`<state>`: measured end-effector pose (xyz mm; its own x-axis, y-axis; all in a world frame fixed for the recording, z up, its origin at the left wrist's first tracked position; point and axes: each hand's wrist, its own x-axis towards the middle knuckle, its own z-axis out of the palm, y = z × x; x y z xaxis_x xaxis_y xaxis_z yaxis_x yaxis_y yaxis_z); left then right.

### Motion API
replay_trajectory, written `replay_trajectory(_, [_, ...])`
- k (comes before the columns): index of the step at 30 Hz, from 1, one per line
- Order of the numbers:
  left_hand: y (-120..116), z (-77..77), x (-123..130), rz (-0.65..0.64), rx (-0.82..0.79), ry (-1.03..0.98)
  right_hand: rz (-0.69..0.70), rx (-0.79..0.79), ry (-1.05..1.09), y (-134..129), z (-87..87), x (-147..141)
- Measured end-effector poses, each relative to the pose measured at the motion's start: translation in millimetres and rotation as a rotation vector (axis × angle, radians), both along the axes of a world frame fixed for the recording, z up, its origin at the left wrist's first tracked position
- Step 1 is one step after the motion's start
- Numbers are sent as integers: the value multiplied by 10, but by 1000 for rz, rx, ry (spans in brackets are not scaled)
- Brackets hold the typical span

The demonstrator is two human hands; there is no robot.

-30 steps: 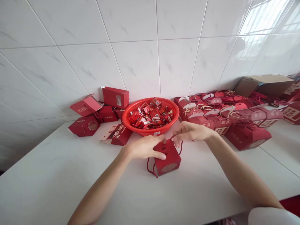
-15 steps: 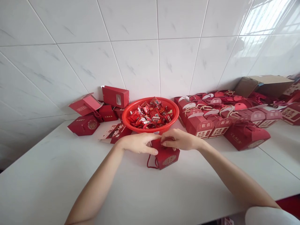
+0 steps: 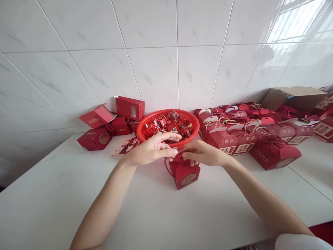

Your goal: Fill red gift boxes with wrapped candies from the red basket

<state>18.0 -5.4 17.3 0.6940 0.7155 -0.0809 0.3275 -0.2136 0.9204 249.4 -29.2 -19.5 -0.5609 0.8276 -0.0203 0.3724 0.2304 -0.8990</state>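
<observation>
A small dark red gift box (image 3: 185, 175) with a gold round emblem stands on the white table in front of me. My right hand (image 3: 203, 153) pinches the top of this box with bent fingers. Above its left side is my left hand (image 3: 149, 149), palm turned inward, with thumb and forefinger stretched apart. A dark red cord (image 3: 168, 168) rises from the box's left side to just under my left fingers, where its upper end is hidden. Beyond both hands sits a red plastic basket (image 3: 195, 130) filled with red-wrapped candies (image 3: 166, 125).
Several red gift boxes (image 3: 94, 139) are piled at the left by the tiled wall. Rows of boxes with rope handles (image 3: 229, 144) stand at the right, a dark red box (image 3: 275, 152) in front of them. Farther right is a cardboard box (image 3: 293, 99).
My left hand has lifted from the gift box and spread its fingers. The cord, which drooped toward the table, now rises beside the box. My right hand stays at the box top.
</observation>
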Motion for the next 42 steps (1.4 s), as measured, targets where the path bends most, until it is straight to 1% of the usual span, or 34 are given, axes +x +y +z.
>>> replay_trajectory(3, [-81, 38, 5, 13, -40, -144, -58, 47, 89, -46, 78, 2])
replay_trajectory(8, [-201, 10, 101, -26, -67, -245, -165, 94, 189, -133, 140, -20])
replay_trajectory(13, [-226, -43, 165, -85, -44, -336, -268, 149, 85, -185, 96, -80])
replay_trajectory(17, [-242, -68, 216, -99, -62, -412, -322, 194, 40, -199, 66, -125])
replay_trajectory(19, [-264, -85, 251, -103, -64, -416, -357, 213, 34, -195, 58, -134])
replay_trajectory(21, [-284, -120, 283, -78, -11, -369, -386, 223, 34, -190, 57, -132])
replay_trajectory(22, [-290, -146, 296, -37, 56, -322, -392, 227, 34, -188, 60, -128])
replay_trajectory(25, [-276, -242, 315, 132, 331, -76, -387, 250, 27, -183, 78, -105])
replay_trajectory(27, [-243, -302, 317, 192, 451, 114, -381, 264, 31, -179, 88, -87])
replay_trajectory(29, [-204, -346, 318, 182, 495, 250, -374, 267, 34, -172, 85, -72])
replay_trajectory(31, [-177, -380, 326, 152, 532, 312, -360, 263, 29, -162, 69, -61])
replay_trajectory(36, [-191, -481, 394, 137, 637, 400, -332, 210, -18, -126, 11, -60])
replay_trajectory(39, [-214, -535, 437, 147, 703, 451, -293, 166, 8, -92, -20, -72])
replay_trajectory(41, [-207, -529, 431, 133, 718, 451, -255, 137, 62, -66, -30, -73])
replay_trajectory(42, [-193, -508, 412, 116, 698, 444, -241, 122, 95, -56, -25, -67])
